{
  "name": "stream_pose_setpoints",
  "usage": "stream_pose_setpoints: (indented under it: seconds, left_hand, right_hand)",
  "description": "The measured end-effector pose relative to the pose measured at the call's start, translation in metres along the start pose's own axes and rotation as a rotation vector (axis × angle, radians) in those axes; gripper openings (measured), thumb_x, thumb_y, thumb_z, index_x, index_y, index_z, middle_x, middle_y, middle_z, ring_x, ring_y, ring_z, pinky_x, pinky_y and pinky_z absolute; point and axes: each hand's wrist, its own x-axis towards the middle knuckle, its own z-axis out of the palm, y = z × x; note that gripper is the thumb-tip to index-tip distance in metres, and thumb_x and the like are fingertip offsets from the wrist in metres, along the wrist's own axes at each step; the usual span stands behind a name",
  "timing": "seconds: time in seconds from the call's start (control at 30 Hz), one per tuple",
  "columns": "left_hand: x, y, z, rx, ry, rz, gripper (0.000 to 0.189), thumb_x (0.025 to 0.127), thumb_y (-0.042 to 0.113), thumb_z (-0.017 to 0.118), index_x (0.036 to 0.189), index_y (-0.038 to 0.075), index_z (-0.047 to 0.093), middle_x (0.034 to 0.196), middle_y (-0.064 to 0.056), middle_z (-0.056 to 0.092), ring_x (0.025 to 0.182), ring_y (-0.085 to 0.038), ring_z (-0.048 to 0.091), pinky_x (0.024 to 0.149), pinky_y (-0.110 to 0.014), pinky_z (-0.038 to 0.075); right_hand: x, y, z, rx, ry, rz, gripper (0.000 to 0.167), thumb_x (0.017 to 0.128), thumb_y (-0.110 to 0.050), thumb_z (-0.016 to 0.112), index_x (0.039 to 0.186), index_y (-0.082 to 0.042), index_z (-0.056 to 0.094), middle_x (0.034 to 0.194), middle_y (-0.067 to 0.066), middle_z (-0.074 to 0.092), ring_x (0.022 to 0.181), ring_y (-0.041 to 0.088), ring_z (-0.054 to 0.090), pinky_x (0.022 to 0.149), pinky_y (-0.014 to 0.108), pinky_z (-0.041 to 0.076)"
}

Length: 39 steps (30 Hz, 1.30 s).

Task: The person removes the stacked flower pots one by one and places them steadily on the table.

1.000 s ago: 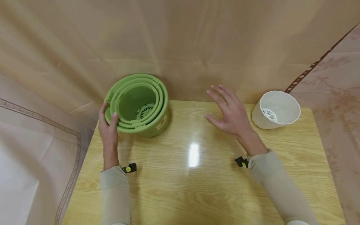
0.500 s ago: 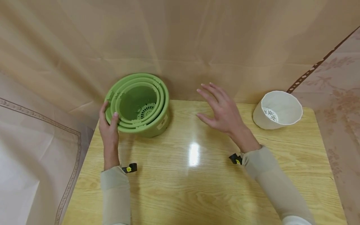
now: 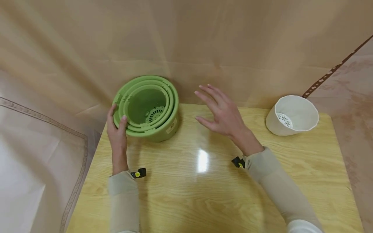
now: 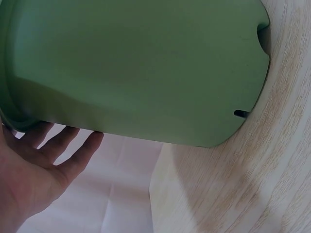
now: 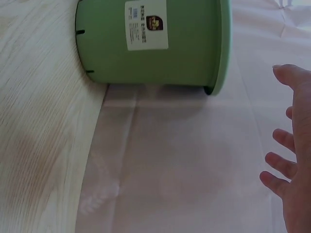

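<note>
Green flower pots nested in one another [image 3: 161, 133] stand at the table's back left in the head view. Slots show in the inner pot's base. My left hand [image 3: 118, 132] grips the outer pot's left rim, thumb over the edge and fingers on the outer wall. In the left wrist view those fingers [image 4: 77, 158] lie against the green wall and the thumb is hidden. My right hand [image 3: 222, 115] hovers in mid-air right of the pots, fingers spread, holding nothing. The right wrist view shows a white label [image 5: 146, 24] on the outer pot.
A white pot [image 3: 291, 118] with a grid base stands at the back right of the wooden table [image 3: 186, 200]. A beige cloth [image 3: 189, 38] hangs behind the table's back edge. Pale patterned cloth [image 3: 349, 106] borders the right side.
My right hand has moved left toward the green pots, away from the white pot. My left hand keeps its hold on the rim. The view has shifted slightly.
</note>
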Motion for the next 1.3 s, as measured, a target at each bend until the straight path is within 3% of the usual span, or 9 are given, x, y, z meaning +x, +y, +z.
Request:
stream_pose_setpoints:
  seconds: [0.27,0.47,0.77,1.03,1.3]
  left_hand:
    - [0.001,-0.005,0.001,0.021,0.005,0.002,0.055,0.098,0.022,0.057,0.151,0.023,0.043,0.150,0.001,0.046,0.118,-0.017,0.054,0.097,-0.024,0.044]
    - [0.000,-0.004,0.000,0.006,0.000,-0.024,0.054,0.098,0.020,0.057,0.150,0.026,0.044,0.142,-0.005,0.052,0.110,-0.015,0.057,0.089,-0.023,0.047]
    - [0.000,0.002,0.000,0.006,0.004,-0.036,0.053,0.097,0.021,0.059,0.147,0.031,0.047,0.129,-0.009,0.058,0.102,-0.016,0.060,0.081,-0.022,0.051]
    - [0.000,0.001,0.002,0.017,-0.004,-0.029,0.054,0.096,0.019,0.058,0.148,0.029,0.045,0.142,-0.003,0.051,0.108,-0.016,0.058,0.086,-0.022,0.050]
    - [-0.001,0.002,0.000,-0.019,0.001,-0.042,0.053,0.096,0.017,0.057,0.147,0.029,0.046,0.131,-0.009,0.055,0.105,-0.018,0.059,0.082,-0.021,0.052]
  right_hand:
    - [0.011,-0.005,0.007,0.014,-0.040,-0.022,0.072,0.085,-0.041,0.071,0.145,-0.008,0.048,0.148,0.017,0.047,0.139,0.034,0.039,0.116,0.046,0.029]
    - [0.013,-0.012,0.014,0.035,-0.064,-0.010,0.072,0.085,-0.042,0.070,0.145,-0.009,0.048,0.150,0.014,0.046,0.140,0.034,0.038,0.116,0.047,0.029]
    - [0.021,-0.019,0.024,0.096,-0.062,-0.063,0.066,0.091,-0.044,0.065,0.143,-0.007,0.050,0.148,0.016,0.047,0.140,0.033,0.039,0.117,0.045,0.027]
    - [0.023,-0.023,0.033,0.098,-0.071,-0.065,0.077,0.085,-0.054,0.069,0.143,-0.007,0.050,0.147,0.017,0.048,0.139,0.034,0.040,0.115,0.048,0.031]
    - [0.028,-0.024,0.040,0.107,-0.099,-0.070,0.083,0.078,-0.049,0.079,0.144,-0.008,0.050,0.147,0.018,0.048,0.139,0.033,0.039,0.115,0.047,0.031]
